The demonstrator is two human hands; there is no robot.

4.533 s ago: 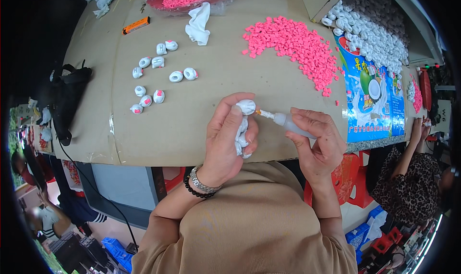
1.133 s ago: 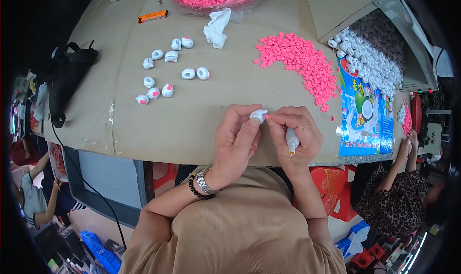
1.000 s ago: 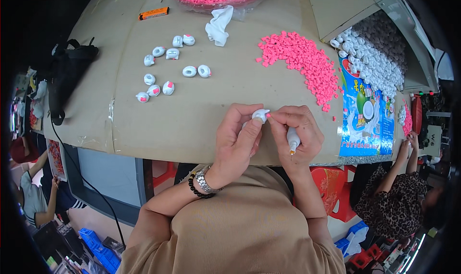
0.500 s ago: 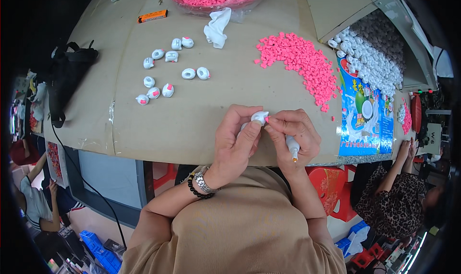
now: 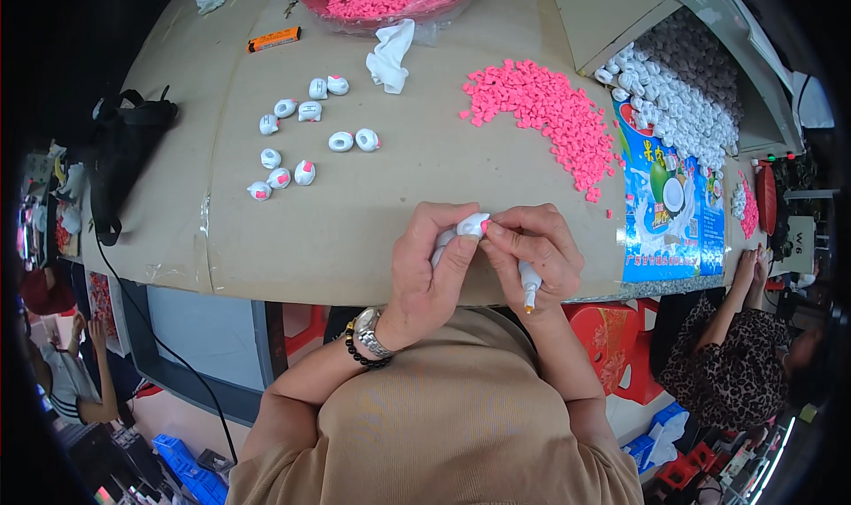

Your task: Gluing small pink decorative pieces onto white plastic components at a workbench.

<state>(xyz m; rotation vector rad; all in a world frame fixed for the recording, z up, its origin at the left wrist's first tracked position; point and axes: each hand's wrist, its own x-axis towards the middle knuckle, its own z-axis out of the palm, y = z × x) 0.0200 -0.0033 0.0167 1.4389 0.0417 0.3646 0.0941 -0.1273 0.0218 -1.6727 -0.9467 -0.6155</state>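
Near the table's front edge, my left hand [image 5: 434, 261] is closed around a small white rounded figure [image 5: 472, 224], its upper end poking out between thumb and forefinger. Part of another white piece shows by the left fingers. A pink bit [image 5: 485, 228] lies against the figure's end, and my right thumb and forefinger press at it. My right hand [image 5: 545, 252] also clasps a white tube with an orange tip [image 5: 530, 283], which points down toward me. Several white figures with pink bits [image 5: 305, 173] stand on the table to the left.
A curved heap of pink bits [image 5: 554, 120] lies to the right. White pieces [image 5: 674, 106] spill from a tilted box onto a blue printed sheet [image 5: 660, 226]. A pink-filled bowl [image 5: 381, 22], white cloth [image 5: 390, 58] and orange box [image 5: 274, 39] lie far back. Another person [image 5: 727, 345] sits at right.
The pink bit has gone from my right fingertips onto the end of the white figure, where my fingers now press. The view has shifted slightly.
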